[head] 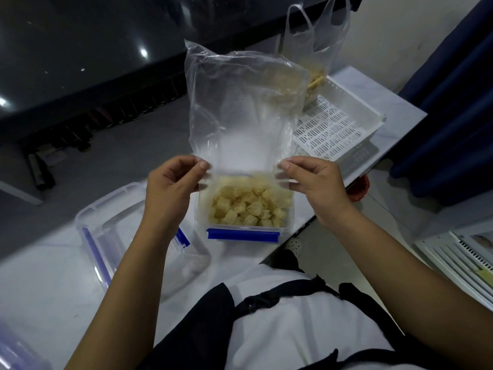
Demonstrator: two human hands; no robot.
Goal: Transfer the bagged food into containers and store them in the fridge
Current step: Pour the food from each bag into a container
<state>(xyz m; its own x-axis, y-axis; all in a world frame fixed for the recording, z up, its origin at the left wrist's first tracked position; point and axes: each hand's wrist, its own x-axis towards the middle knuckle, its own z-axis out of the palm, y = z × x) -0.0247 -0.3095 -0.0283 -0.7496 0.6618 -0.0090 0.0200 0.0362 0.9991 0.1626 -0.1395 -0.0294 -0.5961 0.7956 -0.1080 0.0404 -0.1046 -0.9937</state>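
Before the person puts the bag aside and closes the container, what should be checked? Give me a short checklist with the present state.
1. Clear bag emptied: ok, looks empty.
2. Both hands grip the bag: ok, left hand and right hand pinch its lower edge.
3. Food pieces inside container: ok.
4. Lid within reach: ok, beside the container.
5. Food below the rim for closing: cannot tell.
6. Second bag emptied: not ok, still holds food.

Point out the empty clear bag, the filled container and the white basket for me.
clear bag (240,108): head view, on its empty middle panel.
filled container (244,234): head view, on its blue front clip.
white basket (344,121): head view, on its slotted floor.
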